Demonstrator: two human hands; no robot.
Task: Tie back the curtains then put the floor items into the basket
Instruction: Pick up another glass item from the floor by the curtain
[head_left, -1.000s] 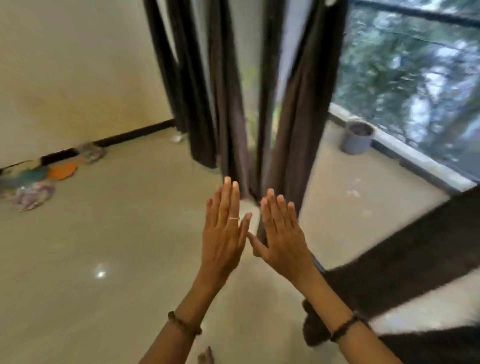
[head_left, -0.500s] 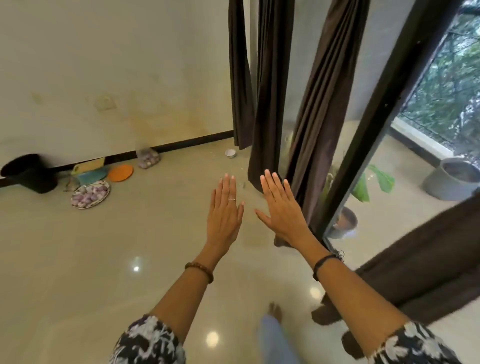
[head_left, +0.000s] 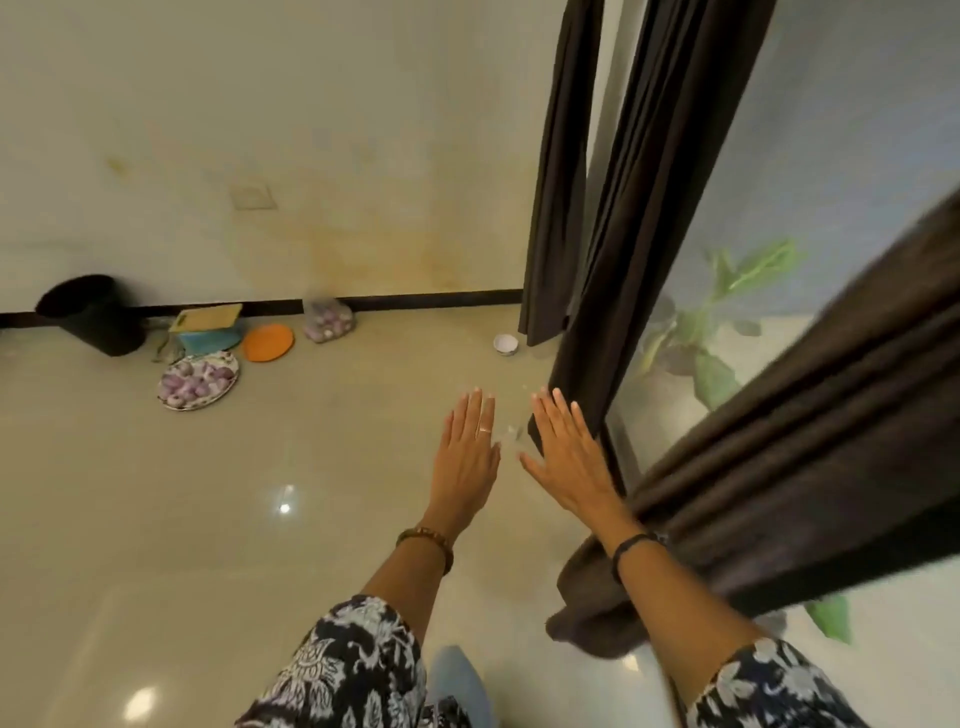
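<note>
Cream wall (head_left: 260, 130) w/ dark baseboard (head_left: 441, 300); glossy beige floor (head_left: 182, 519); leafy plant (head_left: 727, 322) behind glass, right side.

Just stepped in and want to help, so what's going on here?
A person is standing by the window with both hands held out flat, fingers spread, holding nothing. The left hand hovers over bare floor; the right hand is next to a dark curtain that hangs loose, not tied back. Along the wall, the floor items lie untouched: a plate of onions, an orange plate, a cutting board, a bag of onions and a small white bowl. A black bin stands beside them.
</note>
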